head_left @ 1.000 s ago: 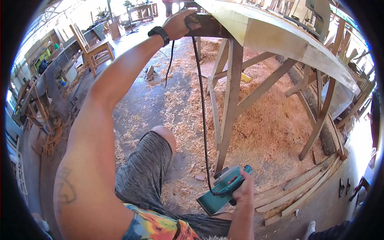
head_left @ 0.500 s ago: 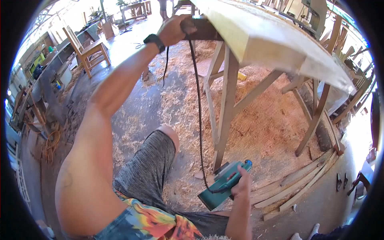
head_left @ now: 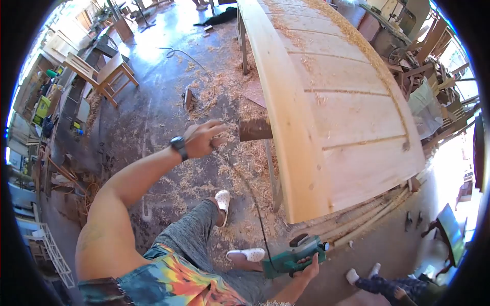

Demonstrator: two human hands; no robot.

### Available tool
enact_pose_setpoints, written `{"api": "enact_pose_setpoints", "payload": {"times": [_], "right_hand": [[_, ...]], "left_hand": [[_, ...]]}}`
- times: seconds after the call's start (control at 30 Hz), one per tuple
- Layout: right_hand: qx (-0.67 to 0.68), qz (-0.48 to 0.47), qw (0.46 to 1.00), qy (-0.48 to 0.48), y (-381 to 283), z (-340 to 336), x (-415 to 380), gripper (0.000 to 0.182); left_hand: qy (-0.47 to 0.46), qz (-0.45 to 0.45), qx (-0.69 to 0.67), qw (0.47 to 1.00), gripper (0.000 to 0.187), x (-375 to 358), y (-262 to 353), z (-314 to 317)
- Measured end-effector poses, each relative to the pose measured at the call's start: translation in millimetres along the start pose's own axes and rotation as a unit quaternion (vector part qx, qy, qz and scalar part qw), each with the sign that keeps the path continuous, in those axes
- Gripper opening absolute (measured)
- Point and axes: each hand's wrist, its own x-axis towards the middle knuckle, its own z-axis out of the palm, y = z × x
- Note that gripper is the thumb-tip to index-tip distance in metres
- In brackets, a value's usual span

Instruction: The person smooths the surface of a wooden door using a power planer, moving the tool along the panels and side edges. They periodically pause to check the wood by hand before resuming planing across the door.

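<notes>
My right hand [head_left: 308,268] is wrapped around the handle of a green electric planer [head_left: 292,257], held low near the front corner of a large wooden panel [head_left: 352,120]. A dark power cord [head_left: 259,206] runs up from the planer toward my left side. My left hand [head_left: 203,138], with a black watch on the wrist, hangs in the air with its fingers stretched out and apart. It is left of a dark beam end [head_left: 255,129] that sticks out under the panel, not touching it. The panel is pale, with grooves across it and shavings along its far edge.
Wood shavings cover much of the floor [head_left: 168,178]. A wooden chair [head_left: 104,76] stands at left beside a cluttered bench. Another tool [head_left: 189,98] lies on the floor. Long wood strips [head_left: 370,219] lie below the panel's end. Another person's legs [head_left: 380,285] show at lower right.
My left hand has come off the beam end and moved down and back. My view has risen, showing the panel's top. The planer stays in my right hand, now turned more level.
</notes>
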Motion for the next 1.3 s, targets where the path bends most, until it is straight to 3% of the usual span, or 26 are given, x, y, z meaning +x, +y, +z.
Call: {"api": "enact_pose_setpoints", "payload": {"times": [0.07,0.13,0.27,0.33,0.37,0.4,0.43,0.47,0.63,0.77,0.87,1.0,1.07,1.1,1.13,1.3], "right_hand": [[-0.006,-0.010,1.000,0.004,-44.6,-15.3,-49.1,0.032],[-0.128,-0.058,0.990,0.013,-91.6,-25.8,-111.0,0.030],[-0.245,-0.118,0.961,0.042,-184.7,13.6,-251.0,0.032],[-0.257,-0.124,0.957,0.058,-210.6,46.8,-302.0,0.026],[-0.271,-0.138,0.952,0.046,-218.4,59.9,-316.1,0.026],[-0.284,-0.150,0.947,0.032,-223.8,73.7,-325.6,0.026],[-0.285,-0.145,0.947,0.024,-230.1,88.3,-331.2,0.025],[-0.285,-0.148,0.947,0.025,-232.5,106.5,-334.3,0.025],[-0.300,-0.158,0.925,-0.171,-227.0,226.7,-333.6,0.019],[-0.341,-0.190,0.872,-0.296,-208.5,345.5,-312.6,0.017],[-0.365,-0.234,0.831,-0.348,-192.2,432.2,-282.9,0.022],[-0.344,-0.206,0.820,-0.408,-181.2,550.5,-253.2,0.025],[-0.387,-0.220,0.792,-0.418,-179.3,607.5,-245.2,0.028],[-0.412,-0.270,0.764,-0.416,-174.6,632.7,-232.6,0.031],[-0.415,-0.261,0.766,-0.416,-172.8,655.4,-228.1,0.031],[-0.430,-0.275,0.740,-0.437,-169.0,778.0,-220.5,0.039]], "left_hand": [[-0.154,-0.075,-0.012,0.985,0.026,-33.0,-39.0,-40.3],[-0.199,-0.142,0.028,0.969,0.032,-70.3,-54.7,-85.2],[-0.235,-0.107,0.030,0.966,0.038,-146.5,-85.7,-126.1],[-0.314,-0.190,0.045,0.929,0.043,-175.9,-94.4,-131.5],[-0.317,-0.187,0.033,0.929,0.043,-187.5,-97.8,-130.2],[-0.336,-0.239,0.039,0.910,0.043,-196.9,-102.1,-128.1],[-0.355,-0.292,0.050,0.887,0.043,-201.5,-103.6,-134.4],[-0.354,-0.290,0.048,0.888,0.043,-198.9,-103.4,-142.5],[-0.275,-0.409,-0.011,0.870,0.040,-175.1,-130.9,-177.1],[-0.188,-0.422,0.040,0.886,0.046,-148.9,-194.8,-196.6],[-0.179,-0.461,0.027,0.869,0.048,-99.8,-225.7,-233.6],[-0.148,-0.444,0.051,0.882,0.049,-62.0,-283.3,-245.7],[-0.168,-0.447,0.082,0.875,0.048,-49.1,-313.7,-241.9],[-0.193,-0.511,0.061,0.835,0.046,-34.0,-316.4,-244.9],[-0.215,-0.572,0.037,0.791,0.045,-24.3,-319.5,-244.4],[-0.276,-0.601,0.006,0.750,0.042,36.9,-348.3,-240.0]]}}
